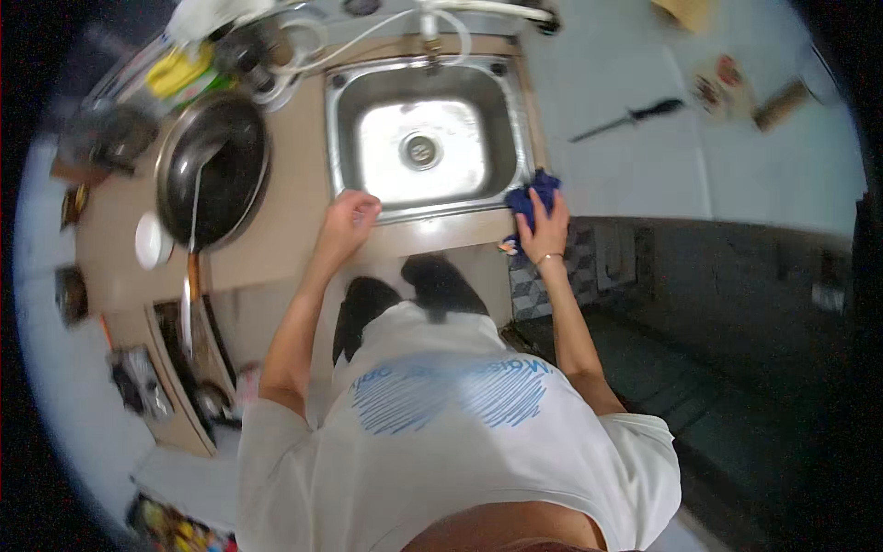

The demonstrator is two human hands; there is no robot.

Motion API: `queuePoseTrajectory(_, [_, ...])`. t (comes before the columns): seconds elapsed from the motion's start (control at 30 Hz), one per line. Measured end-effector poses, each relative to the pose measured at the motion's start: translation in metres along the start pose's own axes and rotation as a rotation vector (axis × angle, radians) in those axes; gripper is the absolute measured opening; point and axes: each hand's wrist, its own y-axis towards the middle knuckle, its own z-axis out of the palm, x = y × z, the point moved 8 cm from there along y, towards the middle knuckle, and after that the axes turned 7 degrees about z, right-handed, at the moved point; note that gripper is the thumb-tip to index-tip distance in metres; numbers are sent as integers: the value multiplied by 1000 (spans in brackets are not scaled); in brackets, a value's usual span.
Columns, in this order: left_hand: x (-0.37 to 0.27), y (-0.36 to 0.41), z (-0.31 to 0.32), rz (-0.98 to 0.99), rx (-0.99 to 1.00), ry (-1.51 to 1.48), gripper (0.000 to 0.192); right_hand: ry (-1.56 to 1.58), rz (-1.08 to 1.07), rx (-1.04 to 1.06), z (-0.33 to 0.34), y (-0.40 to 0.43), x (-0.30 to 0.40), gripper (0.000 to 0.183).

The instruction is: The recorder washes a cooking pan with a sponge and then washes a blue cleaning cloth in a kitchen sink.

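My right hand (546, 231) grips a dark blue cloth (534, 196) at the front right corner of the stainless steel sink (428, 212). Its fingers are spread over the cloth, and part of the cloth hangs past the counter's edge, with a small pale and orange patch there. At the sink's front left corner is my left hand (350, 219), its fingers loosely curled with nothing visible in them. The basin holds nothing that I can see, and its round drain (421, 150) shows. A faucet (429, 31) with a white hose stands behind it.
Left of the sink, a dark wok (227, 165) holds a wooden-handled spatula (194, 276) that reaches past the counter edge. A white bowl (152, 240) is beside it. An open drawer (186, 372) is at lower left. A black-handled knife or honing steel (628, 120) is against the pale right-hand surface.
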Motion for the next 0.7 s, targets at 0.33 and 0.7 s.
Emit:
queuePoseTrajectory(0.33, [85, -165, -117, -456, -355, -36, 16, 139, -3, 38, 26, 38, 55, 24])
queuePoseTrajectory(0.7, [93, -197, -146, -486, -353, -28, 21, 257, -610, 302, 112, -103, 465, 37])
